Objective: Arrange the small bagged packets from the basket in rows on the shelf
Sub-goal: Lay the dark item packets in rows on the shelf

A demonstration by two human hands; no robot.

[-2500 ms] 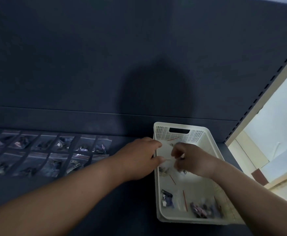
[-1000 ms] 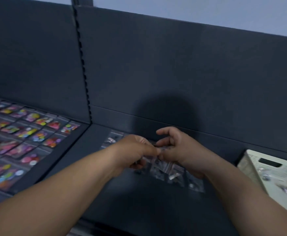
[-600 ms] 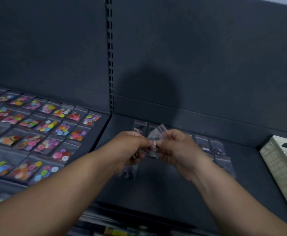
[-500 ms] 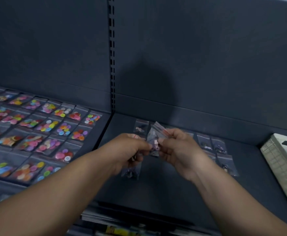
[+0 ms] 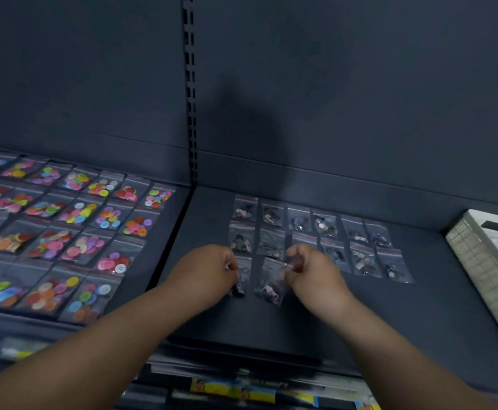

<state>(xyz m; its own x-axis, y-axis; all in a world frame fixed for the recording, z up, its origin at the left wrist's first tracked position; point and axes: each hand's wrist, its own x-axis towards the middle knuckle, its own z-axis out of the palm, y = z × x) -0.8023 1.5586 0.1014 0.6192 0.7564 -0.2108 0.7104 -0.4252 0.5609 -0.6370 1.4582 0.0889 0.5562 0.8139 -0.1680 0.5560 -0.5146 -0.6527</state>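
Fingers (image 5: 296,261) of the right hand (image 5: 313,275) pinch a clear plastic packet of pinkish bits (image 5: 270,287), the left hand (image 5: 206,272) a dark-filled clear packet (image 5: 239,281); either could slide askew, nudging rows (image 5: 310,229) just beyond.

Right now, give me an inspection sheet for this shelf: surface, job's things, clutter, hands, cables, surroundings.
Surface: dark shelf, flat.
Job's things: packet rows, two laid, a third begun; white basket at right.
Clutter: nothing seen.
Hands: left hand pinches dark packet; right hand pinches pink packet.
Cables: nothing seen.
Surroundings: button packets to the left; slotted upright; printed papers below.
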